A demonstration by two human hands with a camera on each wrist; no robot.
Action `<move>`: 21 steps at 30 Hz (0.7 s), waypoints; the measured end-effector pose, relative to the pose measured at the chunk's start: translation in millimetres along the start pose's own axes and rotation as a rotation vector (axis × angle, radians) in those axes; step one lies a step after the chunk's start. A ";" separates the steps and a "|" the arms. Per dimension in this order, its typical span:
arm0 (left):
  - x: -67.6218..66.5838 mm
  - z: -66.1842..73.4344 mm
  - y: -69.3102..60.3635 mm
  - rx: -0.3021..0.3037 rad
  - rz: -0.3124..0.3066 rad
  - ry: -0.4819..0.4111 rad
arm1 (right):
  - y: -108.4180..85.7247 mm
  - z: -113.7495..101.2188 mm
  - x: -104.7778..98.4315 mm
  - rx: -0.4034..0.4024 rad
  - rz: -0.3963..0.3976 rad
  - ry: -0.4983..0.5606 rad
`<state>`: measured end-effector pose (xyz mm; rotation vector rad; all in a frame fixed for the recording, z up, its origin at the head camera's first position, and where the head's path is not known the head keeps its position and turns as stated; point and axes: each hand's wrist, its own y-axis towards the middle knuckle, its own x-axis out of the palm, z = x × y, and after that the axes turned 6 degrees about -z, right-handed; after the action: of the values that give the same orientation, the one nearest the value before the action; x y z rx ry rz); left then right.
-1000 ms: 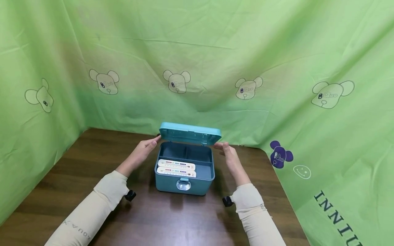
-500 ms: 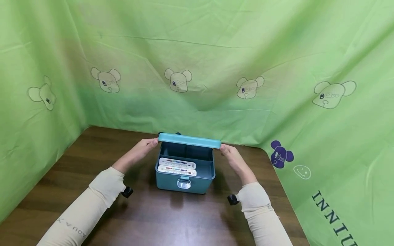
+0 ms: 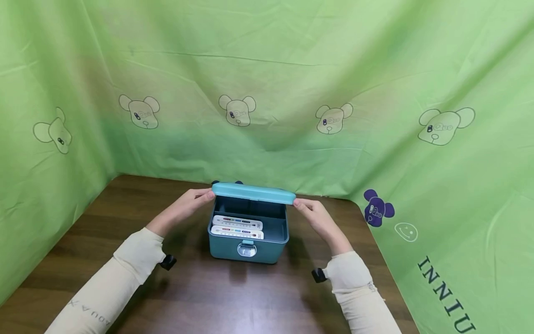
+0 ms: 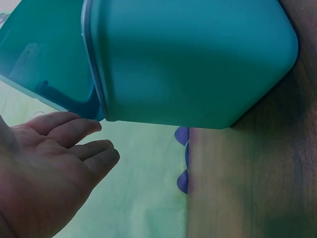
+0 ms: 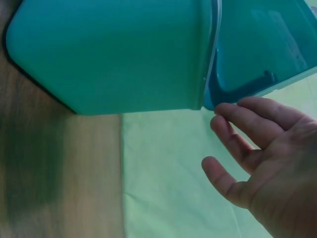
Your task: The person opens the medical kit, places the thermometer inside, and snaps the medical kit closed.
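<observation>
A teal storage box (image 3: 244,248) stands on the table with its lighter lid (image 3: 252,192) raised partway. Two white, flat wall thermometers (image 3: 238,232) with coloured scale markings lie in the front section. My left hand (image 3: 187,204) is at the lid's left end, its fingertips touching or very near it. On the other side, my right hand (image 3: 319,218) touches the lid's right corner. Fairly straight fingers of the left hand (image 4: 54,163) show beneath the lid's hinge side in the left wrist view. The right hand (image 5: 277,144) has extended, slightly bent fingers there in the right wrist view.
The brown wooden table (image 3: 242,301) runs back to a green curtain (image 3: 267,153) printed with bear heads. A clear latch (image 3: 247,249) hangs on the box's front. Dividers inside the box are partly hidden under the lid.
The lid has swung forward and down from a wider angle, covering more of the rear compartments. Both hands have moved with it, closer to its ends. The box and thermometers stay in place.
</observation>
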<state>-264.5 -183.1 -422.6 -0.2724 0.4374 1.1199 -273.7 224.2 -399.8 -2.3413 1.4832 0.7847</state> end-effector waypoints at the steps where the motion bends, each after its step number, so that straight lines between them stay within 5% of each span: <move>1: -0.5 0.4 -0.9 -0.003 0.000 -0.004 | -0.9 -1.5 0.3 0.003 0.003 -0.007; 12: -4.0 7.2 -14.6 -0.055 0.043 -0.008 | -15.0 -16.2 7.6 0.037 0.097 0.010; 21: 6.3 18.0 -30.0 -0.045 0.115 -0.044 | -30.2 -28.3 18.6 0.069 0.212 -0.024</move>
<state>-231.4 -183.0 -409.9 -0.2639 0.3928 1.2474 -232.0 209.9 -389.1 -2.1421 1.7392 0.7940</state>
